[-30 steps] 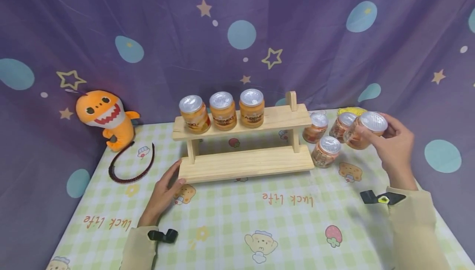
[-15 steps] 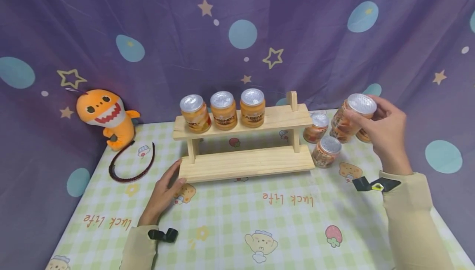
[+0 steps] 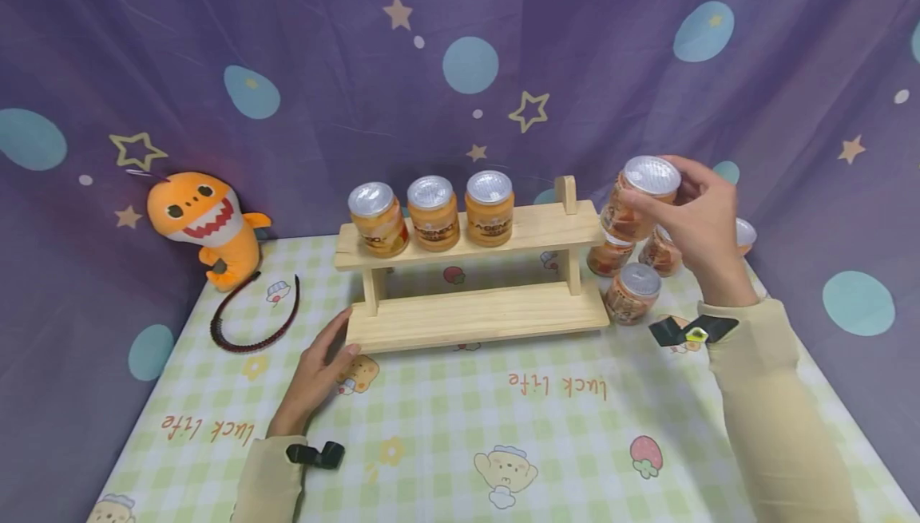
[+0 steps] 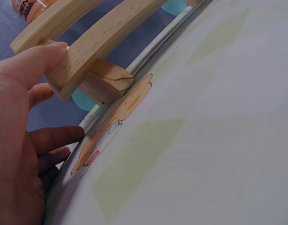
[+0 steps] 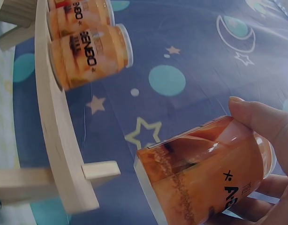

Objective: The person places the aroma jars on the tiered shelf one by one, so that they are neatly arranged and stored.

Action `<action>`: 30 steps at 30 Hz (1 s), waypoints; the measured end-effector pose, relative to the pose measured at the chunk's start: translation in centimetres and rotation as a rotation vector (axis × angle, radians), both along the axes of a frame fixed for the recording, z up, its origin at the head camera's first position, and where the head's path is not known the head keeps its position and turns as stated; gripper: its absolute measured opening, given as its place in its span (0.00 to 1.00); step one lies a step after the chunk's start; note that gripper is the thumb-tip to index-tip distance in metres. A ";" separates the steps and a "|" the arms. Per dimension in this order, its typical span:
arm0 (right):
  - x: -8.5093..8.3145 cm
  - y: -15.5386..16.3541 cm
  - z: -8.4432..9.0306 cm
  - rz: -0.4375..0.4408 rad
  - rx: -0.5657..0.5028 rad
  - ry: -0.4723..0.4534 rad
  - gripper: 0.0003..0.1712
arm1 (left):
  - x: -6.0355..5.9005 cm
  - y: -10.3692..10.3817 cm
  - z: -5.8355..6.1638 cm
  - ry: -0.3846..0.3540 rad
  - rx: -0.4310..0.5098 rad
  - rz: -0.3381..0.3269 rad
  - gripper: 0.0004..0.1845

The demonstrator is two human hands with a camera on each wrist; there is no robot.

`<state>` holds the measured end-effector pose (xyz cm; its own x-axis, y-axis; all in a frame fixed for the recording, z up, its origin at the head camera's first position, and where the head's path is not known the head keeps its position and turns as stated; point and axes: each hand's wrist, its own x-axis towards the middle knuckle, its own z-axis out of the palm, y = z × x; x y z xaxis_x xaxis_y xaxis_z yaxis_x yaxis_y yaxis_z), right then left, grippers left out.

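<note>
- My right hand (image 3: 700,223) grips an orange jar (image 3: 636,204) by its top, fingers curled round the silver lid, in the air just right of the wooden rack (image 3: 474,279), level with its top shelf.
- The jar's long axis is near upright, lid up, base tilted slightly towards the rack.
- My left hand (image 3: 316,375) lies flat and relaxed on the tablecloth (image 3: 460,427), thumb touching the rack's lower-left corner.

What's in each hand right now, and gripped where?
Right hand grips an orange jar near its silver lid. Left hand holds nothing, thumb touching the wooden rack.
</note>
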<state>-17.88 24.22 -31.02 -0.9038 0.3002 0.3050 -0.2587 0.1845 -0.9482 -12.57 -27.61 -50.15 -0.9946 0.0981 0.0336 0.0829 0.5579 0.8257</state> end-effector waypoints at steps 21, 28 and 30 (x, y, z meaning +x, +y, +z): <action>-3.6 -5.8 0.1 0.099 0.101 -0.062 0.34 | -0.1 0.0 -0.4 0.015 0.001 -0.003 0.34; -4.7 -6.9 -1.1 0.096 0.155 -0.090 0.36 | -0.2 -0.1 -0.3 0.014 0.004 -0.007 0.34; -5.0 -7.2 -1.4 0.102 0.152 -0.090 0.35 | -0.2 -0.2 -0.3 0.016 0.004 -0.006 0.34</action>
